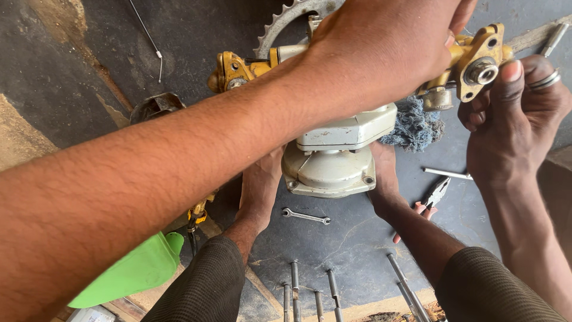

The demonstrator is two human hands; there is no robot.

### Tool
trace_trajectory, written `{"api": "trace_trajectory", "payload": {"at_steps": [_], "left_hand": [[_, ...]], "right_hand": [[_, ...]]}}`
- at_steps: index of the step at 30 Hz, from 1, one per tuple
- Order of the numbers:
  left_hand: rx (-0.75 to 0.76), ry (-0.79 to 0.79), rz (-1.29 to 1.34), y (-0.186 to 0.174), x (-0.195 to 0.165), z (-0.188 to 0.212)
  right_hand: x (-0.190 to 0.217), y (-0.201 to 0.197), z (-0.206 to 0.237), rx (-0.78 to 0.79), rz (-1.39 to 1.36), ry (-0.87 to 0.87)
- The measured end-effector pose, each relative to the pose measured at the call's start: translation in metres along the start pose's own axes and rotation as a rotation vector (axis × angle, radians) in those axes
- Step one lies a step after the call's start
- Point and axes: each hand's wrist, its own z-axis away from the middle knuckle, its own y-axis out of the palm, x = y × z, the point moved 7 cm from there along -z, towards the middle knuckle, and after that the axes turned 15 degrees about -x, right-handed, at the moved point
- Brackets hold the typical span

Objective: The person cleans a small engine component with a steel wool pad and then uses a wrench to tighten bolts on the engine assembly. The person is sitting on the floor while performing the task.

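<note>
My left hand (381, 48) reaches across the view and grips the middle of a yellow metal axle-like part (235, 68). My right hand (512, 119), with a ring on one finger, holds the part's flanged right end, thumb beside its round steel bearing (480, 71). A toothed sprocket (285, 18) shows behind the part. Below it sits a grey metal engine casing (330, 167), steadied on both sides by another person's hands (259, 191), whose arms in dark ribbed sleeves come up from the bottom edge.
A blue rag (414, 125) lies beside the casing. On the dark ground are a small spanner (305, 216), pliers (438, 192), a thin rod (447, 173) and several long bolts (295, 286). A green plastic container (137, 268) sits lower left.
</note>
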Motion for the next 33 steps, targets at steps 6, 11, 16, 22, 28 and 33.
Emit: {"api": "trace_trajectory", "payload": {"at_steps": [6, 11, 16, 22, 28, 33], "left_hand": [[0.089, -0.073, -0.022, -0.005, -0.005, -0.006], [0.123, -0.119, -0.039, -0.015, -0.012, -0.007], [0.225, -0.226, -0.055, -0.016, -0.014, -0.008], [0.233, -0.186, -0.056, -0.024, -0.027, -0.015], [0.226, -0.104, -0.053, -0.027, -0.038, -0.019], [0.245, -0.165, -0.062, -0.026, -0.034, -0.018]], "right_hand": [[0.009, 0.010, -0.001, 0.010, 0.111, -0.103], [0.011, 0.022, 0.005, 0.107, 0.031, -0.011], [-0.010, 0.034, 0.018, 0.140, -0.259, 0.337], [-0.023, 0.042, 0.026, 0.035, -0.507, 0.543], [-0.028, 0.048, 0.030, 0.058, -0.471, 0.519], [-0.029, 0.049, 0.030, 0.072, -0.453, 0.450]]}}
